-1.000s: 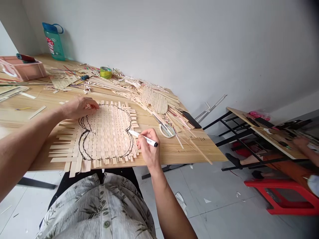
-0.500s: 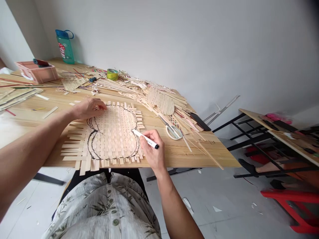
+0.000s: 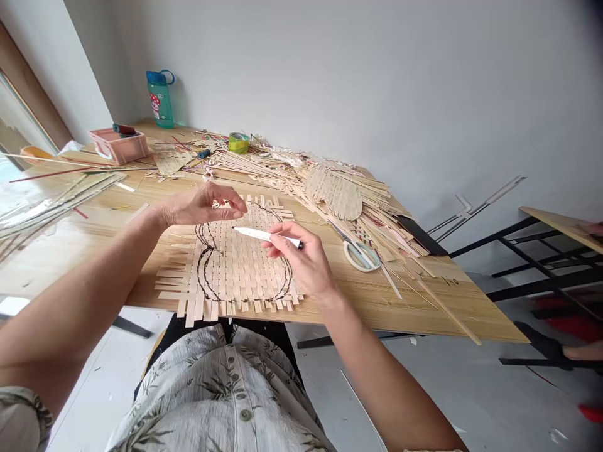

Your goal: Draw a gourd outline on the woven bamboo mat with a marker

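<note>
A woven mat of pale bamboo strips [image 3: 245,263] lies on the wooden table [image 3: 372,295] near its front edge, with a black outline drawn on it. My right hand [image 3: 304,260] is raised above the mat and pinches a white marker [image 3: 266,236] with a black cap, held about level, tip pointing left. My left hand [image 3: 205,206] hovers over the mat's far left part, its fingers reaching toward the marker's tip and held loosely together, holding nothing that I can see.
Scissors [image 3: 360,254] lie right of the mat beside a heap of loose strips [image 3: 292,172] and a smaller woven piece [image 3: 336,191]. A tape roll [image 3: 239,142], a pink tray [image 3: 119,144] and a green bottle [image 3: 160,100] stand at the back. Another table [image 3: 556,220] is at the right.
My right hand lifted the marker off the mat's right edge and swung it toward the middle. My left hand rose from the mat and moved toward the tip. The camera turned left.
</note>
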The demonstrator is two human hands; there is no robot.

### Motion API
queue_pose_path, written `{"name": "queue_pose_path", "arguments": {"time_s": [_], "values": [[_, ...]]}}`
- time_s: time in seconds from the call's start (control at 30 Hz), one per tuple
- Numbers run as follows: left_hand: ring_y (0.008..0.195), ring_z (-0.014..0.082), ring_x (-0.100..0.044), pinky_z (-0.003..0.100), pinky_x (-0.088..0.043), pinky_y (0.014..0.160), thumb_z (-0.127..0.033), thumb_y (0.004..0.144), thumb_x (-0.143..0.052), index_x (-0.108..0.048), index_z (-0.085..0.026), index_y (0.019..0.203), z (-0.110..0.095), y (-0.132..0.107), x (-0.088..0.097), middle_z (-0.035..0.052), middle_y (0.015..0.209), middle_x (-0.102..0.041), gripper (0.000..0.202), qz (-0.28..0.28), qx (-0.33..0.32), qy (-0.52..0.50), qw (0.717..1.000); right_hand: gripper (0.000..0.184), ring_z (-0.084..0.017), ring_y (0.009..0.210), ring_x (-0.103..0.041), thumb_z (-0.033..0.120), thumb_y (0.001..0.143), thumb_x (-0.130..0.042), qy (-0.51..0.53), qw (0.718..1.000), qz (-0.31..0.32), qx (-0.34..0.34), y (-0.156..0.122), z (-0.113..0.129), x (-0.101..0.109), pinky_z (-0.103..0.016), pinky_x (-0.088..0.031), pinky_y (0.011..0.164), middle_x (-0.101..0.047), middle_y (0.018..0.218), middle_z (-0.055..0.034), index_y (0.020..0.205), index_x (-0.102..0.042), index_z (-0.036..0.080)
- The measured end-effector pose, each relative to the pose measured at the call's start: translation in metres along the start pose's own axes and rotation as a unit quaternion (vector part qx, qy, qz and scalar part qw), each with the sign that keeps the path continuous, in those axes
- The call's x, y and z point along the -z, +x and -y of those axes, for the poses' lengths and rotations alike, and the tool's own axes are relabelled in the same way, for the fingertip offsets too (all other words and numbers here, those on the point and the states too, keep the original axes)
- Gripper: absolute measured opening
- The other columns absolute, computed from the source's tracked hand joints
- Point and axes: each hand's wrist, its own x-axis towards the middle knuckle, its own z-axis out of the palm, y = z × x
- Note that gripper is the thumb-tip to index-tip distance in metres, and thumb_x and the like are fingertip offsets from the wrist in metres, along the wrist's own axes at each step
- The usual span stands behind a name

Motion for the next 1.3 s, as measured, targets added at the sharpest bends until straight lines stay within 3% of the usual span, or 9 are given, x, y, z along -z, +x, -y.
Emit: {"name": "queue_pose_path", "arguments": {"time_s": [0.17, 0.37, 0.53, 0.6, 0.73, 0.83, 0.93, 1.1, 1.3], "values": [[0.104, 0.0253, -0.066, 0.038, -0.047, 0.092, -0.051, 0.096, -0.064, -0.076, -0.031, 0.106, -0.015, 0.000, -0.006, 0.0037, 0.107, -0.076, 0.026, 0.003, -0.074, 0.055, 0.996, 0.014, -0.014, 0.078, -0.071, 0.036, 0.091, -0.072, -0.003, 1.000, -0.010, 0.008, 0.008, -0.011, -0.008, -0.030, -0.063, 0.075, -0.074, 0.091, -0.0004, 0.096, -0.069, 0.022], [0.092, 0.0241, -0.067, 0.042, -0.039, 0.094, -0.047, 0.102, -0.051, -0.074, -0.046, 0.105, 0.000, 0.006, -0.022, -0.0048, 0.095, -0.077, 0.023, -0.041, -0.140, 0.133, 0.980, 0.020, -0.017, 0.077, -0.074, 0.041, 0.094, -0.072, -0.048, 0.998, 0.021, 0.035, 0.013, -0.018, -0.012, -0.034, -0.065, 0.071, -0.075, 0.099, -0.0017, 0.104, -0.068, 0.024], [0.091, 0.0230, -0.070, 0.043, -0.037, 0.098, -0.050, 0.100, -0.052, -0.073, -0.047, 0.104, 0.014, 0.002, -0.015, -0.0070, 0.093, -0.077, 0.021, -0.093, -0.135, 0.157, 0.974, 0.028, -0.018, 0.090, -0.077, 0.033, 0.096, -0.070, -0.209, 0.976, -0.002, 0.057, 0.005, -0.005, 0.018, -0.034, -0.066, 0.075, -0.076, 0.119, -0.0084, 0.122, -0.066, 0.023], [0.087, 0.0216, -0.070, 0.042, -0.038, 0.097, -0.051, 0.098, -0.053, -0.073, -0.045, 0.101, 0.018, 0.001, -0.009, -0.0082, 0.092, -0.077, 0.021, -0.122, -0.121, 0.170, 0.970, 0.019, -0.016, 0.095, -0.077, 0.027, 0.098, -0.067, -0.343, 0.937, -0.064, 0.020, 0.004, -0.002, 0.046, -0.031, -0.065, 0.081, -0.079, 0.112, -0.0043, 0.117, -0.068, 0.022], [0.079, 0.0205, -0.069, 0.040, -0.042, 0.091, -0.058, 0.095, -0.051, -0.074, -0.040, 0.091, 0.021, 0.002, 0.001, -0.0073, 0.088, -0.077, 0.029, -0.152, -0.079, 0.201, 0.965, 0.014, -0.019, 0.099, -0.075, 0.012, 0.099, -0.061, -0.451, 0.878, -0.152, -0.046, 0.013, -0.004, 0.116, -0.036, -0.061, 0.092, -0.079, 0.106, -0.0066, 0.106, -0.072, 0.017], [0.081, 0.0234, -0.071, 0.040, -0.044, 0.087, -0.063, 0.092, -0.046, -0.073, -0.038, 0.085, 0.032, -0.001, 0.015, -0.0058, 0.086, -0.078, 0.038, -0.174, -0.041, 0.236, 0.955, 0.010, -0.022, 0.103, -0.074, 0.018, 0.099, -0.066, -0.523, 0.824, -0.183, -0.116, 0.029, -0.009, 0.161, -0.041, -0.059, 0.098, -0.077, 0.108, -0.0077, 0.106, -0.073, 0.015], [0.076, 0.0241, -0.071, 0.038, -0.045, 0.079, -0.070, 0.087, -0.043, -0.074, -0.037, 0.080, 0.059, -0.011, 0.034, -0.0059, 0.082, -0.078, 0.045, -0.202, 0.024, 0.260, 0.944, 0.025, -0.025, 0.113, -0.070, 0.032, 0.101, -0.069, -0.578, 0.765, -0.210, -0.192, 0.041, -0.015, 0.193, -0.047, -0.060, 0.098, -0.071, 0.126, -0.0095, 0.120, -0.069, 0.016], [0.053, 0.0165, -0.059, 0.030, -0.035, 0.063, -0.073, 0.082, -0.040, -0.074, -0.042, 0.076, 0.105, -0.033, 0.060, -0.0120, 0.060, -0.069, 0.046, -0.217, 0.142, 0.292, 0.921, 0.032, -0.025, 0.111, -0.070, 0.036, 0.102, -0.068, -0.621, 0.701, -0.210, -0.281, 0.041, -0.022, 0.217, -0.046, -0.061, 0.094, -0.068, 0.130, -0.0104, 0.128, -0.066, 0.017], [0.054, 0.0189, -0.061, 0.029, -0.038, 0.061, -0.068, 0.090, -0.031, -0.075, -0.036, 0.081, 0.107, -0.043, 0.066, -0.0062, 0.062, -0.071, 0.055, -0.195, 0.163, 0.313, 0.915, 0.031, -0.025, 0.112, -0.070, 0.036, 0.102, -0.067, -0.654, 0.676, -0.189, -0.282, 0.026, -0.015, 0.223, -0.046, -0.061, 0.095, -0.068, 0.130, -0.0103, 0.127, -0.066, 0.018]]}}
